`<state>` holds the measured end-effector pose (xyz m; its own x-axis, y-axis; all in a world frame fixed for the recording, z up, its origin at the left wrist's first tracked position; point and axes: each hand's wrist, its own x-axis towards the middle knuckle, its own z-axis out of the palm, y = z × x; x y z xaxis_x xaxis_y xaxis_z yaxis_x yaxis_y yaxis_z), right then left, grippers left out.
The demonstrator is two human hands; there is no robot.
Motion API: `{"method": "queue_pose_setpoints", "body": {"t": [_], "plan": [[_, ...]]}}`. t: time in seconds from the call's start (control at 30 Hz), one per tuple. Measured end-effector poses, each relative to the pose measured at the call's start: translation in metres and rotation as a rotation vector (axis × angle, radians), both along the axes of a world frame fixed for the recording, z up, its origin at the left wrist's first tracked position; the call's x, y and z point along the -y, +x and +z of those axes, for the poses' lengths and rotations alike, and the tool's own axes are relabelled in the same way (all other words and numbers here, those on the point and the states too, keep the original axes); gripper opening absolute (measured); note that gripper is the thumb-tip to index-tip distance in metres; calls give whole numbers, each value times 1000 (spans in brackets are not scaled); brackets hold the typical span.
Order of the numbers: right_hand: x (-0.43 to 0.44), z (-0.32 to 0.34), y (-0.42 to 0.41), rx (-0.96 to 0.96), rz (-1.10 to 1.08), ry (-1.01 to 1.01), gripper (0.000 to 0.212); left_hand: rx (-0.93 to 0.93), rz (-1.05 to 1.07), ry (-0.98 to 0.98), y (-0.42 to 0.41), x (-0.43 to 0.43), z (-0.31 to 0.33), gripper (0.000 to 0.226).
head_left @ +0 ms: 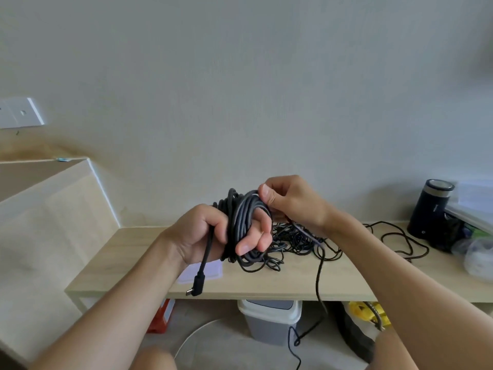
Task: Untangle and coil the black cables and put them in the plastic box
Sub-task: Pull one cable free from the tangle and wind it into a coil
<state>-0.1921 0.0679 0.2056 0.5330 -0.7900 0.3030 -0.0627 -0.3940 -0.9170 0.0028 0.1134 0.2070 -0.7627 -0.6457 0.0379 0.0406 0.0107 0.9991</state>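
Observation:
A thick black cable is wound in several loops into a coil [241, 217] around my left hand [205, 233], which grips it above the shelf. The cable's angled plug [197, 285] hangs down from under that hand. My right hand [290, 201] pinches a strand of the same cable at the coil's top right. One strand trails from the right hand down over the shelf's front edge to the floor. A tangle of thinner black cables [298, 244] lies on the wooden shelf behind my hands. A clear plastic lid or box [210, 271] lies flat on the shelf under the left hand.
The light wooden shelf [266, 287] runs along a white wall. A dark cylindrical device [429, 209] and plastic bags stand at its right end. Below are a grey bin [269, 321], a red object and yellow items. A tall wooden panel rises at the left.

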Motion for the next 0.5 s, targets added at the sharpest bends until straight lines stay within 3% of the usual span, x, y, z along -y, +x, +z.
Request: {"method": "queue_pose_setpoints", "body": {"t": [0.1,0.23,0.3,0.4,0.5], "plan": [[7,-23,-4,50,-82,72,37,-132,-1,26,-9,-1,8,59],[4,-41,6,-17,-173,70,23,-397,121,167,-29,-1,8,75],[-1,-41,7,-37,-175,64,33,-511,149,238,-31,0,5,85],[-7,-42,7,-75,-145,38,41,-596,194,272,-34,-1,5,92],[-12,-41,12,-143,-129,-15,41,-604,442,292,-39,2,6,86]]}}
